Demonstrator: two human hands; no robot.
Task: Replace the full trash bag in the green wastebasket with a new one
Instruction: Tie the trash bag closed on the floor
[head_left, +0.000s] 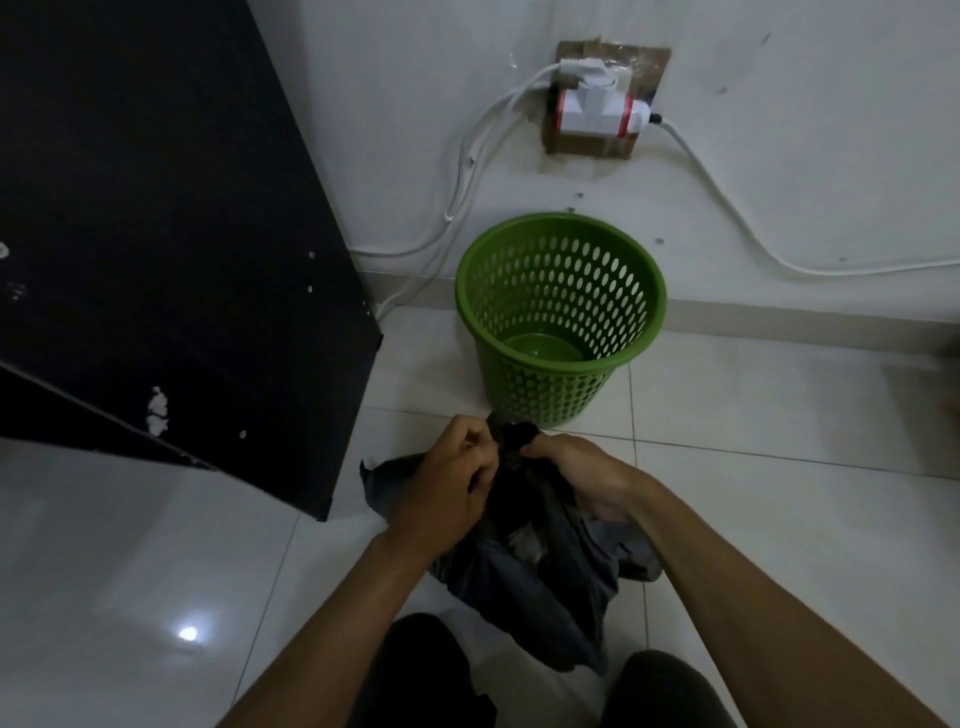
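Observation:
The green perforated wastebasket (561, 317) stands upright on the floor against the white wall, with no bag inside; its bare bottom shows. In front of it, on the floor between my knees, sits a full black trash bag (540, 582). My left hand (447, 483) and my right hand (576, 467) both grip the bunched top of the bag, close together, just below the basket's base. The gathered neck of the bag sticks up between my fingers.
A black cabinet (171, 249) rises at the left, its corner close to my left hand. A taped wall socket with a white adapter (597, 111) sits above the basket, and white cables (727, 208) trail along the wall. White tiled floor (779, 441) spreads to the right.

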